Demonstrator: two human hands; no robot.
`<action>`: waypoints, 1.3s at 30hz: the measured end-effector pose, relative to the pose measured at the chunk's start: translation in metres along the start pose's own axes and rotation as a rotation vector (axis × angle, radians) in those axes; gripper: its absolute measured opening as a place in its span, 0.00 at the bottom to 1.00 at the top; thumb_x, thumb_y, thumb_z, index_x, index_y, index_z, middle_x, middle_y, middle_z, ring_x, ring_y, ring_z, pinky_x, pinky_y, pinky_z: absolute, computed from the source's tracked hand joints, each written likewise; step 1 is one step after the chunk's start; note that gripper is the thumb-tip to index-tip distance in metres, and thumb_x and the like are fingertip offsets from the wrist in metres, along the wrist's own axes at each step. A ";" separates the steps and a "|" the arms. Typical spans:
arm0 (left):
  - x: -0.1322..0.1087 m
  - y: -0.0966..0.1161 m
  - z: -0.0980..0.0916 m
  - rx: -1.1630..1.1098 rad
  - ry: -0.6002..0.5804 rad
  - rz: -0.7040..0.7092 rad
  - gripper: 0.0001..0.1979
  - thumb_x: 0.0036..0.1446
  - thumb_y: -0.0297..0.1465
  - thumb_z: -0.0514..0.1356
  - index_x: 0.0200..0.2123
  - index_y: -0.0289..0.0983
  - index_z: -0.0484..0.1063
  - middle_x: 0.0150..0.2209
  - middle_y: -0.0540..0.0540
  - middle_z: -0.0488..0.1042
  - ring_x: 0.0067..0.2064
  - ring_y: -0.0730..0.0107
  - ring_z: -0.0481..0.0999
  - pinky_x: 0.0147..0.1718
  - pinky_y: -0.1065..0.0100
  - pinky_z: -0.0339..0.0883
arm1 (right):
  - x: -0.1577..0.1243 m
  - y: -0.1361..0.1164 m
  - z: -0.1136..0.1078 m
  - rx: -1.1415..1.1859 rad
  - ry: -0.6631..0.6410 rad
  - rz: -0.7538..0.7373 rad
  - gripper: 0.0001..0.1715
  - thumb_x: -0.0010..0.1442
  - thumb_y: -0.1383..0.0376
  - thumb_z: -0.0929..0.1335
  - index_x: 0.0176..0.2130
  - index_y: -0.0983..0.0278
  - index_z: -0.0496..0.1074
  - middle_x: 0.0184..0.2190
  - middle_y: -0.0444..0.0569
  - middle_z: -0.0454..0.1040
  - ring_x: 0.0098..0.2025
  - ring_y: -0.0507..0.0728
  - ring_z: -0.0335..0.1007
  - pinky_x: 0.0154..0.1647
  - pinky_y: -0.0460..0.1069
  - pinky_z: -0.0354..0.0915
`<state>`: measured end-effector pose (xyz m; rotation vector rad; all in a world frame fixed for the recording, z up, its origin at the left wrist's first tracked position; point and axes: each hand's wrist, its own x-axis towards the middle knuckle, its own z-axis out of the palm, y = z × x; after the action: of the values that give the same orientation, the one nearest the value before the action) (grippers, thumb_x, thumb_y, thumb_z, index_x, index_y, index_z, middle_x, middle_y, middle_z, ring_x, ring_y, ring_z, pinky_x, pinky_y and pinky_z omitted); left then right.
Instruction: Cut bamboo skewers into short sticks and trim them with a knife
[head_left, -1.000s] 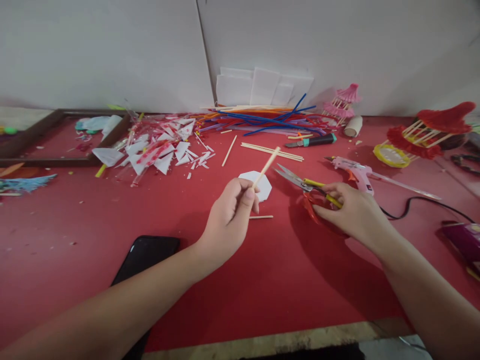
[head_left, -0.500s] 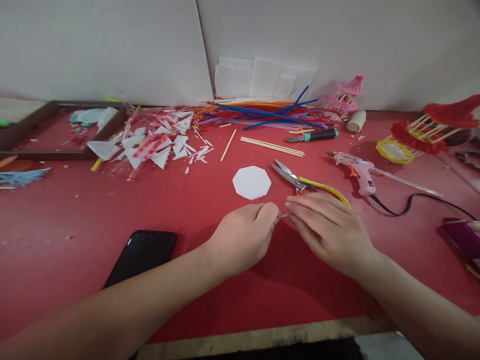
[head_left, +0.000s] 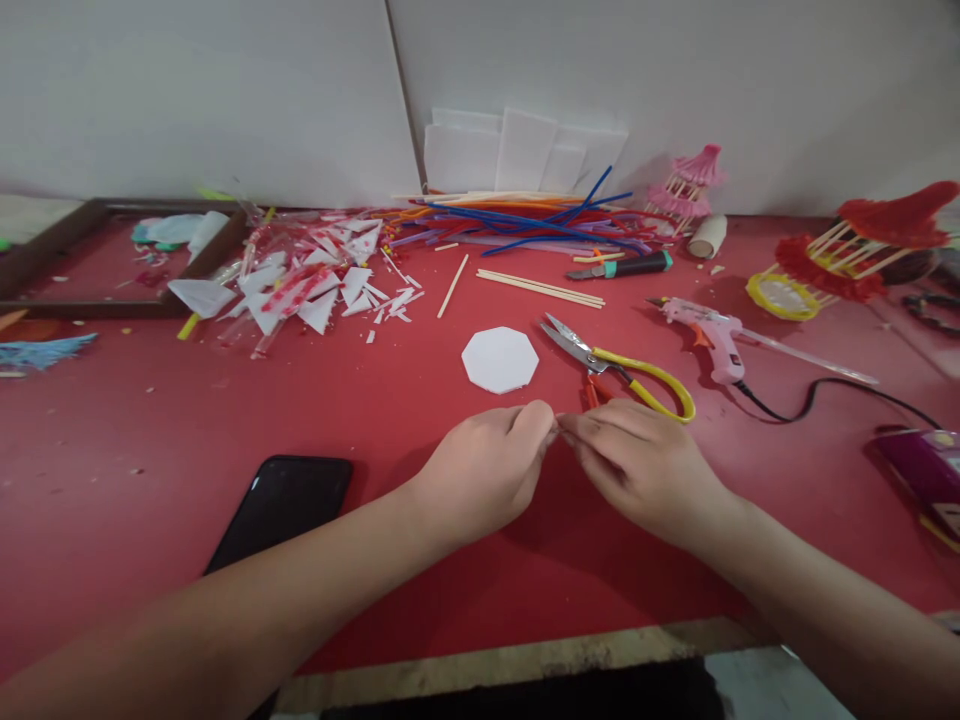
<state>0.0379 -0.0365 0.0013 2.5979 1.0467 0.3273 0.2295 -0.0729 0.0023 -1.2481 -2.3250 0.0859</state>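
Observation:
My left hand (head_left: 484, 470) and my right hand (head_left: 641, 465) rest close together on the red table (head_left: 135, 420), fingertips pinched and meeting at one spot. Whatever they pinch is hidden between the fingers; it is too small to name. A white octagonal paper piece (head_left: 500, 359) lies just beyond the hands. Scissors with yellow handles (head_left: 615, 365) lie beside it, just past my right hand and free of it.
A black phone (head_left: 285, 505) lies left of my left arm. A pink glue gun (head_left: 709, 335) with its cord lies at right. Wooden sticks (head_left: 540, 287), coloured pipe cleaners (head_left: 525, 225), paper scraps (head_left: 315, 285), a utility knife (head_left: 622, 267) and small red and pink models (head_left: 862, 250) fill the back.
A second ago my left hand held a wooden stick up and my right hand held the scissors. The scissors now lie on the table, and both hands have come together low, pinching.

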 end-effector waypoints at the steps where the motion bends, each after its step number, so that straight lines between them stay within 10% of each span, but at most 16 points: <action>1: 0.000 0.000 0.000 -0.004 0.016 0.006 0.07 0.63 0.27 0.46 0.34 0.36 0.62 0.28 0.44 0.73 0.28 0.63 0.72 0.24 0.69 0.58 | 0.000 0.000 0.001 -0.005 0.015 -0.006 0.15 0.64 0.71 0.61 0.42 0.64 0.75 0.34 0.51 0.77 0.35 0.56 0.72 0.37 0.52 0.69; 22: -0.003 0.010 0.001 -0.106 0.197 -0.047 0.09 0.64 0.30 0.45 0.34 0.35 0.62 0.26 0.47 0.72 0.24 0.69 0.71 0.22 0.71 0.58 | 0.001 -0.007 0.004 -0.094 0.235 -0.070 0.12 0.61 0.73 0.64 0.43 0.68 0.73 0.29 0.50 0.75 0.30 0.54 0.71 0.32 0.49 0.69; 32: 0.000 -0.006 0.001 0.250 0.154 0.217 0.10 0.53 0.18 0.49 0.30 0.37 0.65 0.24 0.47 0.71 0.27 0.64 0.70 0.22 0.68 0.56 | -0.001 0.006 0.008 0.019 -0.020 -0.120 0.14 0.61 0.74 0.60 0.40 0.68 0.74 0.27 0.51 0.74 0.28 0.55 0.69 0.28 0.50 0.66; 39: 0.009 -0.008 -0.005 -0.598 0.176 -0.050 0.05 0.65 0.27 0.50 0.37 0.39 0.63 0.35 0.48 0.77 0.38 0.69 0.76 0.38 0.68 0.68 | 0.003 0.010 0.004 0.562 0.155 0.366 0.09 0.62 0.68 0.65 0.44 0.59 0.65 0.33 0.45 0.76 0.32 0.52 0.74 0.28 0.45 0.67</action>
<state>0.0377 -0.0238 0.0041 2.0304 0.8927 0.7405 0.2339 -0.0643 -0.0030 -1.2994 -1.7391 0.6884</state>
